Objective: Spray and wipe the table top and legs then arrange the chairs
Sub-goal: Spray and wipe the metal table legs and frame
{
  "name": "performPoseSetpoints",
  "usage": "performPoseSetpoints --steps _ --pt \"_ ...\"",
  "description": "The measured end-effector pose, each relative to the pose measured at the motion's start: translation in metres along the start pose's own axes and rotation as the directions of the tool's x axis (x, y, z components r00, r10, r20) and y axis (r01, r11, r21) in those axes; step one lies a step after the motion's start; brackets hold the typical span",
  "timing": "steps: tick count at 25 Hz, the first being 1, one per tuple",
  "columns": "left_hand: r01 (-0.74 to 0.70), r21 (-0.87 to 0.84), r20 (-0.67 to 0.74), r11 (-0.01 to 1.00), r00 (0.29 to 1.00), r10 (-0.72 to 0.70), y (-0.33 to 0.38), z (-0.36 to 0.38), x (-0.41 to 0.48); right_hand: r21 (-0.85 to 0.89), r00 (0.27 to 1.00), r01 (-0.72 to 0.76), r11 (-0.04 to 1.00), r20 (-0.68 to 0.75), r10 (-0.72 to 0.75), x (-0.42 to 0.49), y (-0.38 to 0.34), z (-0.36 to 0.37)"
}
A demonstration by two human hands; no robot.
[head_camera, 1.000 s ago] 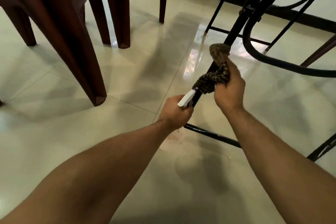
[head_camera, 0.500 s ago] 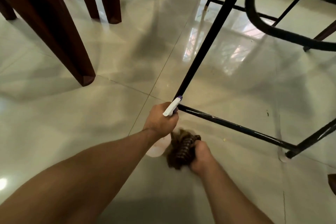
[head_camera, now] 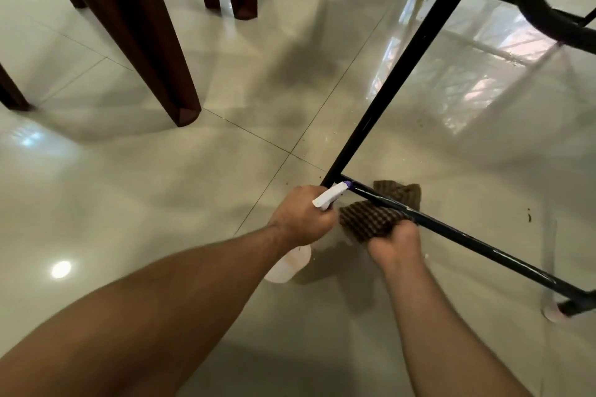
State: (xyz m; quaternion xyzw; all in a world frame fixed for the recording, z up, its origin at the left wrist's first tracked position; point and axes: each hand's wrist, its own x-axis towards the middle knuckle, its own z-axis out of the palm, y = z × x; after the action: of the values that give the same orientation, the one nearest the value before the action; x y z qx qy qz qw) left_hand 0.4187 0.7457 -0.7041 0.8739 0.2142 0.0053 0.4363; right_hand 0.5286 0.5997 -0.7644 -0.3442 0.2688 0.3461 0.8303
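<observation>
A: Where is the checked cloth (head_camera: 371,219)?

B: Down at the black table frame, folded over the low crossbar (head_camera: 467,238) close to the corner where it meets the slanted table leg (head_camera: 403,68). One end of it shows on the far side of the bar.

A: Who holds it?

B: The right hand (head_camera: 395,243). Its fingers are curled round the cloth, bunching it against the bar.

A: And the other hand?

B: The left hand (head_camera: 303,219) has its fingers wrapped round the neck of a spray bottle (head_camera: 329,196). The white head with its purple nozzle points at the corner joint, and the pale body hangs below the hand, just above the tiled floor (head_camera: 129,187).

A: How near are the two hands?

B: Just beside each other, the cloth between them.

A: What else is around?

B: Dark brown chair legs (head_camera: 138,42) stand on the floor to the left, well apart from the frame. A thick black curved tube (head_camera: 532,3) crosses the upper right.
</observation>
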Motion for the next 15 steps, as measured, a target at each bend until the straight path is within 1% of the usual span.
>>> performPoseSetpoints --steps 2,3,4,6,7,8,10,11,13,14,15 --pt "0.026 -0.038 0.001 0.999 1.000 -0.026 0.002 0.005 -0.001 -0.126 0.996 -0.089 0.988 0.018 0.092 -0.003 0.007 -0.006" --pt "0.046 -0.047 0.029 0.998 0.999 -0.045 0.005 0.004 -0.002 -0.119 0.994 -0.108 0.987 0.016 0.111 -0.004 0.010 -0.008" --pt "0.075 -0.059 0.060 0.995 0.996 -0.072 0.008 0.003 -0.002 -0.059 0.997 -0.076 0.995 0.021 0.078 -0.006 0.009 -0.010" --pt "0.098 -0.077 0.082 0.992 0.992 -0.092 0.014 0.003 -0.004 0.134 0.995 0.094 0.987 0.017 -0.097 -0.007 -0.007 -0.010" --pt "0.086 -0.074 0.081 0.994 0.994 -0.080 0.017 0.004 -0.005 0.141 0.990 0.139 0.980 0.002 -0.140 -0.010 -0.015 -0.008" --pt "0.071 -0.064 0.089 0.995 0.994 -0.066 0.021 0.006 -0.006 0.086 0.992 0.128 0.988 -0.006 -0.128 -0.011 -0.018 -0.010" --pt "0.047 -0.049 0.153 0.998 0.987 -0.039 0.031 0.011 -0.009 -0.029 0.999 0.041 0.999 -0.001 -0.041 -0.015 -0.017 -0.016" --pt "0.037 -0.052 0.186 0.998 0.982 -0.027 0.037 0.014 -0.012 -0.039 0.999 0.048 0.998 -0.001 -0.048 -0.018 -0.017 -0.019" --pt "0.021 -0.066 0.204 0.998 0.979 -0.007 0.047 0.020 -0.016 0.076 0.989 0.146 0.986 -0.013 -0.145 -0.027 -0.030 -0.027" --pt "0.022 -0.077 0.205 0.997 0.979 -0.006 0.051 0.023 -0.017 0.146 0.980 0.196 0.970 -0.052 -0.190 -0.031 -0.039 -0.030" --pt "0.022 -0.078 0.217 0.997 0.976 -0.004 0.056 0.026 -0.017 0.175 0.974 0.220 0.960 -0.089 -0.207 -0.029 -0.048 -0.036"
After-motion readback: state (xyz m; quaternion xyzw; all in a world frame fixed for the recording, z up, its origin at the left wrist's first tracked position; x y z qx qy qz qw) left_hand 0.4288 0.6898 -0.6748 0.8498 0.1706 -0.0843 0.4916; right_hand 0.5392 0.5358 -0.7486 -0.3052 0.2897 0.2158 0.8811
